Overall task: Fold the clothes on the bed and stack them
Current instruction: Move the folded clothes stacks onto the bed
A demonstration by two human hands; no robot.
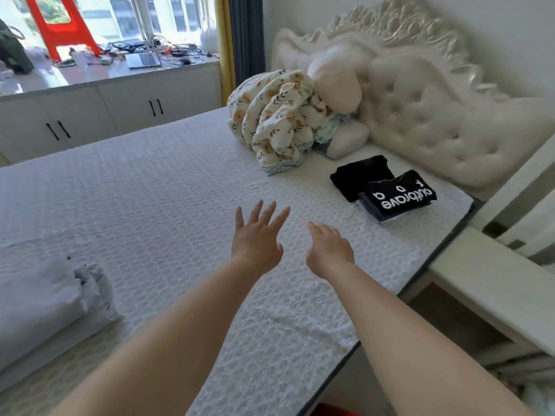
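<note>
Looks like you're basically done here. Both hands are empty: your left hand [256,238] has its fingers spread wide, your right hand [329,250] is relaxed with fingers loose, both hovering over the bed [150,190]. The folded clothes sit near the headboard [435,121]: a stack [396,196] with the black printed shirt on top, and a folded black piece [357,175] touching it, not stacked. I'd guess that one still needs to go on top. The bundled floral quilt [276,121] looks like bedding, not laundry.
</note>
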